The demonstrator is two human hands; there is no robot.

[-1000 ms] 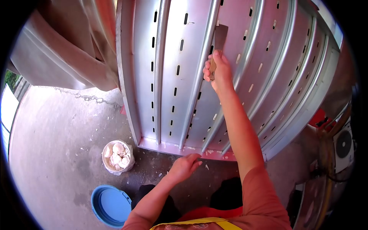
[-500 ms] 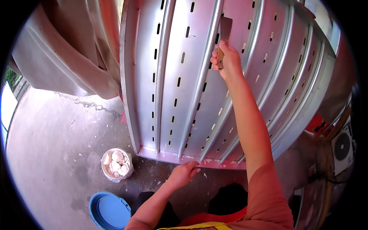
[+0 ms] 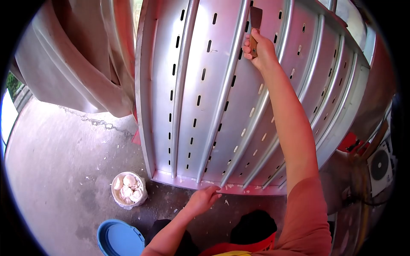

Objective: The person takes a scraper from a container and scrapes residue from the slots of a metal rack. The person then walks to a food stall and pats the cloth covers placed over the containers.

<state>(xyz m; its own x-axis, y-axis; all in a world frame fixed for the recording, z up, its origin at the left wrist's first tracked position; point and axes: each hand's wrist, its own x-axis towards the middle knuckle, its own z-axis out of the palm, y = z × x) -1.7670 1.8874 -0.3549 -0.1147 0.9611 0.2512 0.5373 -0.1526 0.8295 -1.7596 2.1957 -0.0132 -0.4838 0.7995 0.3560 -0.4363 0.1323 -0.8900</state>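
Note:
My right hand (image 3: 260, 48) is wrapped round the wooden handle of a putty knife (image 3: 256, 18). Its flat metal blade points up, close beside a raised rib of a large slotted metal panel (image 3: 205, 89). Down at the panel's lower lip, my left hand (image 3: 203, 200) has its fingers bent over the edge and seems to grip it. White scraps lie along that lip near the fingers. Pale bits fill some slots in the middle and right rows, while many slots on the left show dark.
A white bucket (image 3: 129, 190) holding whitish lumps stands on the concrete floor (image 3: 64, 158) at left. Below it is a blue basin (image 3: 121, 239). A draped cloth (image 3: 81, 59) hangs left of the panel. At right stands a fan unit (image 3: 379, 165).
My right hand and the putty knife have moved up along the panel and slightly right. The left hand stays at the lower lip. The view has shifted a little.

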